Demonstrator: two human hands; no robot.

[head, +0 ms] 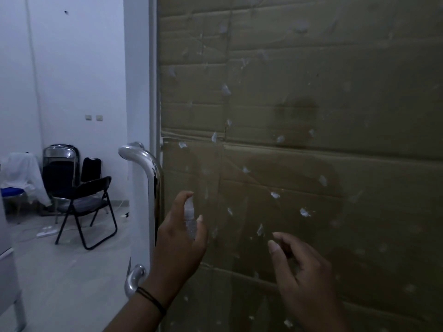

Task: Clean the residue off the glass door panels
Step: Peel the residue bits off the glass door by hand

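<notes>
1. Across the right two-thirds of the view stands the glass door panel (311,116), with brown cardboard (335,68) pressed behind it; the glass is dotted from top to bottom with pale scraps of residue (305,212), plainly not yet cleaned.
2. In front of the lower glass, the left hand (181,238) is wrapped around a small clear spray bottle (190,218), its index finger curled over the nozzle top and its thumb alongside, the nozzle facing the panel.
3. The right hand (304,271) hovers close to the glass, fingers loosely bent and parted, holding nothing; whether the fingertips (273,244) touch the panel cannot be told.
4. The step in hand looks to be wetting: spraying the residue in the lower area before it is rubbed or picked off.
5. The next move likely calls for pressing the nozzle toward the nearest scraps, then working them loose with the free right hand's nails or a cloth; no cloth is in sight.
6. Just left of the glass runs a curved metal door handle (149,178) on the white frame.
7. Beyond it, in the room on the left, stand black folding chairs (84,195), 1 draped with white fabric (22,171).
</notes>
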